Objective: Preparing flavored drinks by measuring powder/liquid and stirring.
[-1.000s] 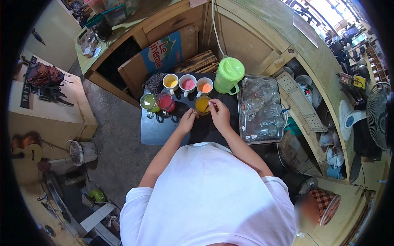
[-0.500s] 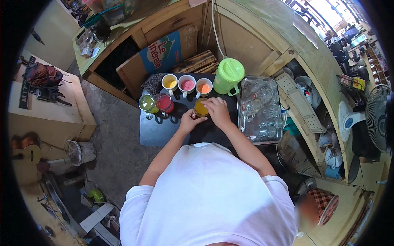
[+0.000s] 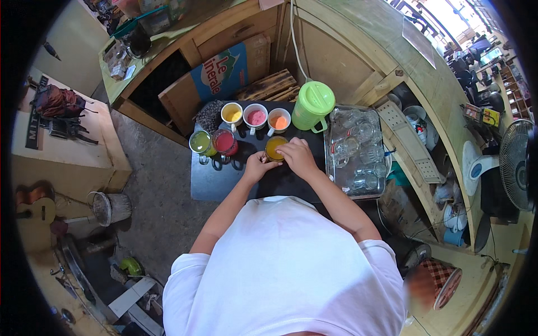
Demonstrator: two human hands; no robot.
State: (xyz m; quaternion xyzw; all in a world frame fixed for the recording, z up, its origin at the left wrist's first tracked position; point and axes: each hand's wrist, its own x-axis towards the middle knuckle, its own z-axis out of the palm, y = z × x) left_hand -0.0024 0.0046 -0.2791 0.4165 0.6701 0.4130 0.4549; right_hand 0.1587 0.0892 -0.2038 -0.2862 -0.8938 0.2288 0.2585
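A glass mug of orange-yellow drink [image 3: 274, 146] stands on the black table in front of me. My left hand [image 3: 259, 166] is closed around its lower left side, fingers at its near edge. From the right, my right hand [image 3: 299, 156] grips the glass with fingers bent against its upper side. Behind it stand white cups with yellow powder [image 3: 231, 113], pink powder [image 3: 256, 117] and orange powder [image 3: 278, 120]. To the left are glass mugs of green drink [image 3: 202, 142] and red drink [image 3: 225, 142].
A lidded green pitcher [image 3: 314, 103] stands at the back right of the table [image 3: 216, 185]. Beside it, a metal tray [image 3: 358, 195] holds several clear glass mugs [image 3: 364, 154]. Wooden counters [image 3: 358, 45] enclose the far side, with a cardboard box [image 3: 216, 73] leaning there.
The right hand's fingers have shifted slightly down along the glass's right side. The left hand stays at the glass, and the other cups and mugs have not moved.
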